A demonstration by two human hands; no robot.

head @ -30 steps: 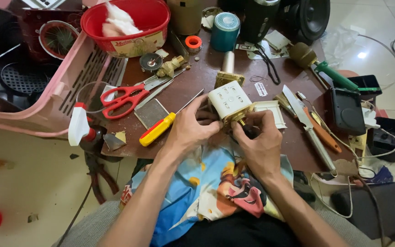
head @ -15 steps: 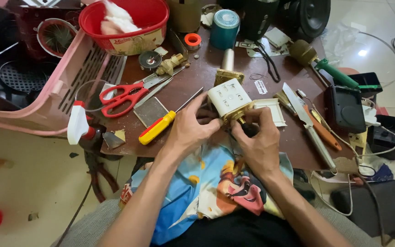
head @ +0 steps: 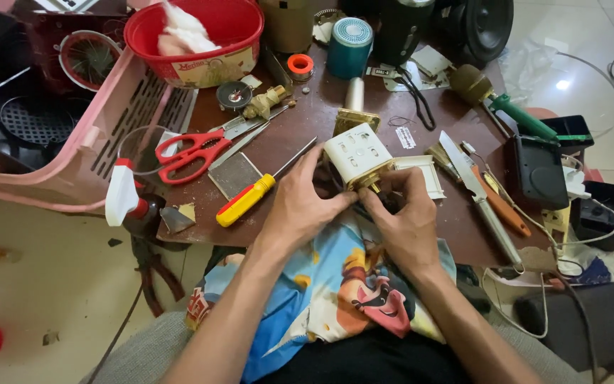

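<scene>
**Switch block held at the table's near edge, both my hands on it**

My left hand (head: 298, 206) and right hand (head: 406, 217) meet at the cream switch block (head: 359, 153), which sits just ahead of my fingers at the near edge of the brown table (head: 300, 121), above my lap. The block is tilted, its pale face turned up and away to the left; brass parts show along its lower right edge, where my right fingertips pinch. My left hand closes on the block's near left side, thumb toward its lower corner. The hands are together, both clamped on the block, fingertips nearly touching beneath it. Its long axis runs from near left to far right, so the right hand lies nearer the brass end and the left nearer the plain end. Just left of my left hand lies the yellow-and-red screwdriver (head: 246, 200), tip pointing toward the block; the red scissors (head: 190, 153) lie farther left. A knife (head: 479, 199) lies right of my right hand, near but apart
</scene>
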